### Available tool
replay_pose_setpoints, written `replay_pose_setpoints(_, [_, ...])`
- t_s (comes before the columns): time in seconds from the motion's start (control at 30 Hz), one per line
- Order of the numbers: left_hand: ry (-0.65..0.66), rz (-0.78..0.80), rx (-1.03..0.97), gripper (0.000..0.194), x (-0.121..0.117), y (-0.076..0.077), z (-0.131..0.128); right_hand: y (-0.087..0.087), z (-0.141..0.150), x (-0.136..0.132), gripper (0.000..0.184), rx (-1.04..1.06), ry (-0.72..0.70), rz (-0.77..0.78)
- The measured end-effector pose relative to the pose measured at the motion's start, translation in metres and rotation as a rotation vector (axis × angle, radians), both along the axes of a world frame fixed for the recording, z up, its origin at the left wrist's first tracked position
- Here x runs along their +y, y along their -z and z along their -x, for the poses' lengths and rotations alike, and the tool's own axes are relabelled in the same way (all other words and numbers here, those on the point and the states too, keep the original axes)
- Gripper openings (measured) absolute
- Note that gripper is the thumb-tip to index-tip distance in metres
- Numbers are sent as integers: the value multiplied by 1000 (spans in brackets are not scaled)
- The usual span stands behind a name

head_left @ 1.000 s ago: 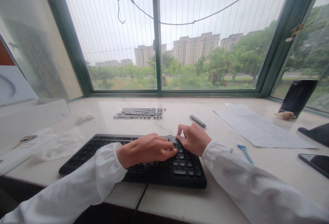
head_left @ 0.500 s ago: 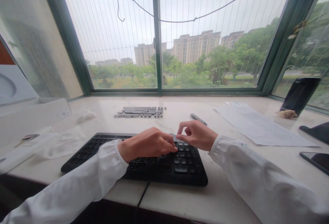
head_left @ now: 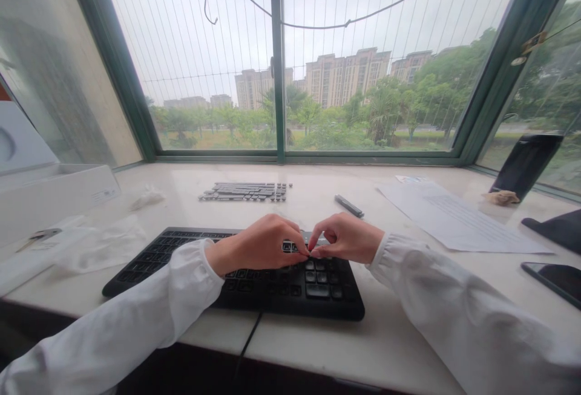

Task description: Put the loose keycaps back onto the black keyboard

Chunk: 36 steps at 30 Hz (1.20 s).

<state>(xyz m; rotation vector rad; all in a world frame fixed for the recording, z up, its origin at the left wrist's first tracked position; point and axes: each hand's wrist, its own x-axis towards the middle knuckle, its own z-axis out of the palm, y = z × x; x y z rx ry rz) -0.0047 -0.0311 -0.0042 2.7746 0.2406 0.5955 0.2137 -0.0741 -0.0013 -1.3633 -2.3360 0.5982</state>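
A black keyboard (head_left: pixel 318 309) lies on the pale counter, its number pad at the right end still bearing keycaps. Much of its left part shows bare key sockets. My left hand (head_left: pixel 265 242) reaches over the middle of it, thumb and fingers pinched together. My right hand (head_left: pixel 348 238) comes in from the right, also closed in a pinch. The fingertips of both hands meet just above the upper left of the number pad. Whatever sits between them is too small and covered to make out. Loose grey keycaps (head_left: pixel 245 192) lie in rows behind the keyboard.
A dark, narrow tool (head_left: pixel 348 205) lies behind my right hand. To the right are a printed paper sheet (head_left: pixel 458 216), a phone (head_left: pixel 554 280) and an upright black object (head_left: pixel 526 165). A white box (head_left: pixel 59 195) and crumpled plastic (head_left: pixel 104 244) stand left. A cable (head_left: pixel 249 337) hangs over the front edge.
My right fingers have closed from a loose curl into a pinch and met my left fingertips. My left hand has shifted slightly up off the number pad keys. The view has tilted a little.
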Motion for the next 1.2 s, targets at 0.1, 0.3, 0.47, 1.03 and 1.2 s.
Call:
replay_pose_setpoints(0.1, [-48, 102, -34, 10, 2, 5, -2, 0, 0, 0, 23, -8, 11, -3])
replay_pose_setpoints(0.3, [-160, 336, -38, 15, 2, 5, -4, -1, 2, -1, 20, -9, 28, -8])
replay_pose_setpoints(0.47, [-152, 500, -38, 19, 7, 10, -5, 0, 2, -1, 23, -7, 49, 7])
replay_pose_setpoints(1.03, [-298, 567, 31, 24, 8, 12, -10, 1, 12, -1, 33, 16, 212, 274])
replay_pose_setpoints(1.2, [-346, 638, 105, 25, 10, 12, -14, -2, 19, -4, 27, -5, 244, 286])
